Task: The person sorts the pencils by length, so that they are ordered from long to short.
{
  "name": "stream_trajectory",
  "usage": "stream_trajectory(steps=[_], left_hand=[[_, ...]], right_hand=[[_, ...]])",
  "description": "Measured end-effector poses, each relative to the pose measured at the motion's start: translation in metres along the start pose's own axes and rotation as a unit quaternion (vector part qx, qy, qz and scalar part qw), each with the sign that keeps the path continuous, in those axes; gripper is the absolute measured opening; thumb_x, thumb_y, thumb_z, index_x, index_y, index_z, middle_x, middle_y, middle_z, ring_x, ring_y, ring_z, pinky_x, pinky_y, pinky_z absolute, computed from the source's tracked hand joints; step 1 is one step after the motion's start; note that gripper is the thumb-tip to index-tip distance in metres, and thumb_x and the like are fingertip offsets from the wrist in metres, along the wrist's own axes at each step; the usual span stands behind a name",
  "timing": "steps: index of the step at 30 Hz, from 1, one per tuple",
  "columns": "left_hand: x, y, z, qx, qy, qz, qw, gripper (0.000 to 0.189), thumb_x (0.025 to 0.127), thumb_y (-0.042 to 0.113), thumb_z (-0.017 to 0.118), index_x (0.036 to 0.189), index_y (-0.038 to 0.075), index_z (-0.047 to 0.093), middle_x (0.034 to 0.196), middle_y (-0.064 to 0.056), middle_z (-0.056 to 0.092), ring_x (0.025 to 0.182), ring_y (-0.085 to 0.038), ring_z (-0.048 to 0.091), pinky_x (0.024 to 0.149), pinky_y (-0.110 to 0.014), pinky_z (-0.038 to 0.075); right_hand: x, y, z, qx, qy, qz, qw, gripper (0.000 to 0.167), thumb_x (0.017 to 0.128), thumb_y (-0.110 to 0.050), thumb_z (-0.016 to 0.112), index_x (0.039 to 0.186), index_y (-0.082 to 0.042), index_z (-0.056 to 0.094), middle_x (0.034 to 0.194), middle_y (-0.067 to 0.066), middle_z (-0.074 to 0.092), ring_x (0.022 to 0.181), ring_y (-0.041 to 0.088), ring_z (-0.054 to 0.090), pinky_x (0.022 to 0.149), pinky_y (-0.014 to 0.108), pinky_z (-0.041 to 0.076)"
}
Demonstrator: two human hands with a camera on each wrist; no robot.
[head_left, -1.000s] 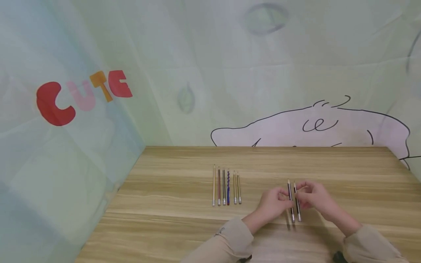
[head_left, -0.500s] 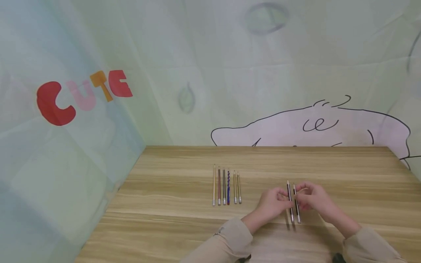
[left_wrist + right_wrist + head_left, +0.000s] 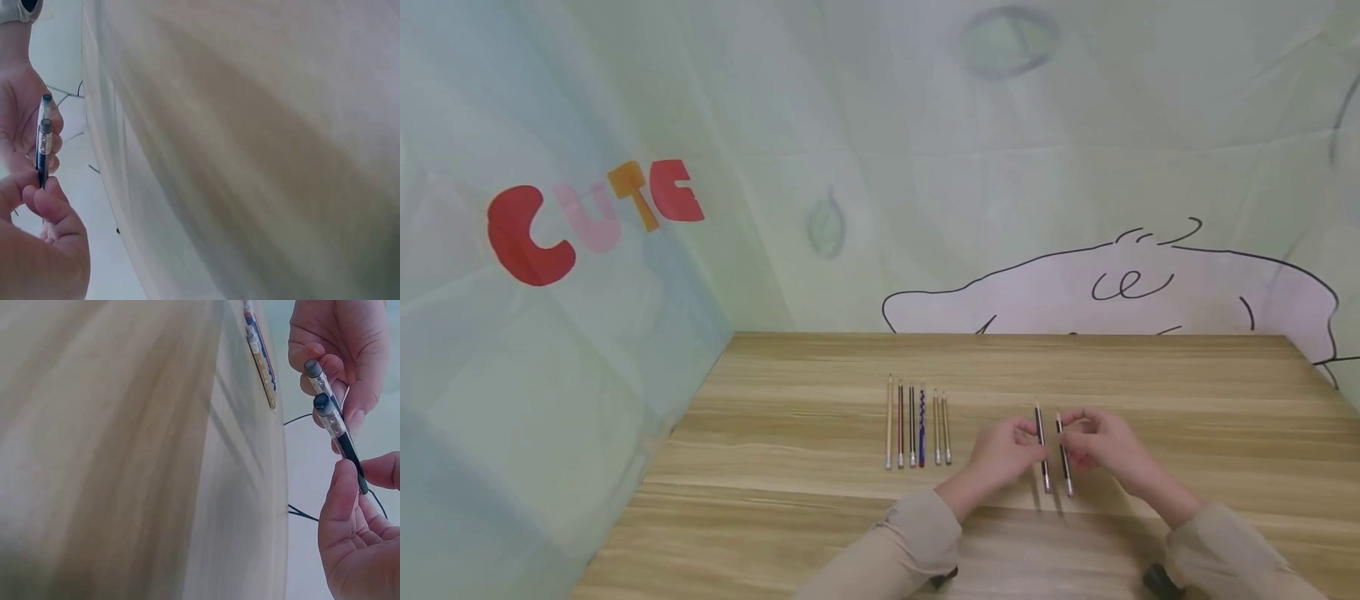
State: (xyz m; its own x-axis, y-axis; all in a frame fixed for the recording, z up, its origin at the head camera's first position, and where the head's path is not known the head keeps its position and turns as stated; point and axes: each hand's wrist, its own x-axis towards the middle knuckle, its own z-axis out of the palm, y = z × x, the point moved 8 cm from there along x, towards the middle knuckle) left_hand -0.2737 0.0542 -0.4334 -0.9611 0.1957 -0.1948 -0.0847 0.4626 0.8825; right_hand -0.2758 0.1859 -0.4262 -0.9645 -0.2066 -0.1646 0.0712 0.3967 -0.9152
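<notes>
Between thumb and fingers, my left hand [image 3: 1002,450] pinches a dark pencil [image 3: 1042,450] with a silver ferrule and eraser at its near end. A second dark pencil [image 3: 1064,457] of similar length is pinched by my right hand [image 3: 1105,446], just to the right of the first. Both pencils are held side by side with a narrow gap, points away from me, above the table. In the left wrist view the left hand's pencil [image 3: 44,147] overlaps the other one. The right wrist view shows the grey eraser ends, the right hand's pencil [image 3: 337,428] in front.
On the wooden table [image 3: 775,517], left of my hands, lies a row of several pencils: a yellow one [image 3: 890,425], a dark red one [image 3: 901,425], a black one [image 3: 912,425], a blue patterned one [image 3: 922,429] and shorter tan ones [image 3: 937,429]. A printed cloth [image 3: 820,150] hangs behind.
Both hands have shifted left and slightly away from me, carrying their pencils. The gap between the two pencils has widened a little. The row on the table is unchanged.
</notes>
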Motion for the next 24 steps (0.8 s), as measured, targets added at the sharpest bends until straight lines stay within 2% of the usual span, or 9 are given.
stream_trajectory(steps=[7, 13, 20, 24], left_hand=[[0.010, -0.008, -0.025, 0.017, 0.028, -0.004, 0.9994, 0.028, 0.073, 0.020, 0.069, 0.098, 0.012, 0.058, 0.080, 0.000, 0.063, 0.059, -0.011, 0.054, 0.052, -0.023, 0.046], [0.019, -0.016, -0.045, -0.002, 0.044, -0.005, 0.9990, 0.027, 0.073, 0.014, 0.067, 0.098, 0.009, 0.057, 0.082, -0.004, 0.063, 0.062, -0.012, 0.054, 0.053, -0.024, 0.045], [0.019, -0.019, -0.071, 0.066, 0.076, -0.015, 0.9948, 0.030, 0.073, 0.017, 0.067, 0.100, 0.010, 0.058, 0.086, -0.004, 0.065, 0.058, -0.010, 0.054, 0.049, -0.022, 0.043], [0.019, -0.021, -0.081, 0.097, 0.090, -0.010, 0.9912, 0.029, 0.072, 0.016, 0.067, 0.098, 0.007, 0.058, 0.083, -0.004, 0.065, 0.057, -0.010, 0.052, 0.048, -0.020, 0.041]], right_hand=[[0.014, -0.014, 0.009, 0.013, 0.007, -0.017, 0.9997, 0.035, 0.082, -0.008, 0.054, 0.110, 0.010, 0.045, 0.074, 0.003, 0.058, 0.061, 0.011, 0.053, 0.060, 0.029, 0.050], [0.026, -0.022, 0.017, 0.027, 0.015, -0.024, 0.9992, 0.034, 0.082, -0.008, 0.054, 0.110, 0.009, 0.046, 0.071, 0.000, 0.056, 0.061, 0.010, 0.052, 0.061, 0.029, 0.051], [0.035, -0.025, 0.025, 0.052, 0.018, -0.035, 0.9979, 0.032, 0.081, -0.005, 0.053, 0.108, 0.010, 0.045, 0.068, -0.001, 0.053, 0.058, 0.009, 0.051, 0.057, 0.026, 0.049], [0.040, -0.027, 0.030, 0.058, 0.019, -0.038, 0.9974, 0.030, 0.082, -0.005, 0.053, 0.107, 0.010, 0.045, 0.067, -0.002, 0.053, 0.058, 0.009, 0.051, 0.058, 0.027, 0.050]])
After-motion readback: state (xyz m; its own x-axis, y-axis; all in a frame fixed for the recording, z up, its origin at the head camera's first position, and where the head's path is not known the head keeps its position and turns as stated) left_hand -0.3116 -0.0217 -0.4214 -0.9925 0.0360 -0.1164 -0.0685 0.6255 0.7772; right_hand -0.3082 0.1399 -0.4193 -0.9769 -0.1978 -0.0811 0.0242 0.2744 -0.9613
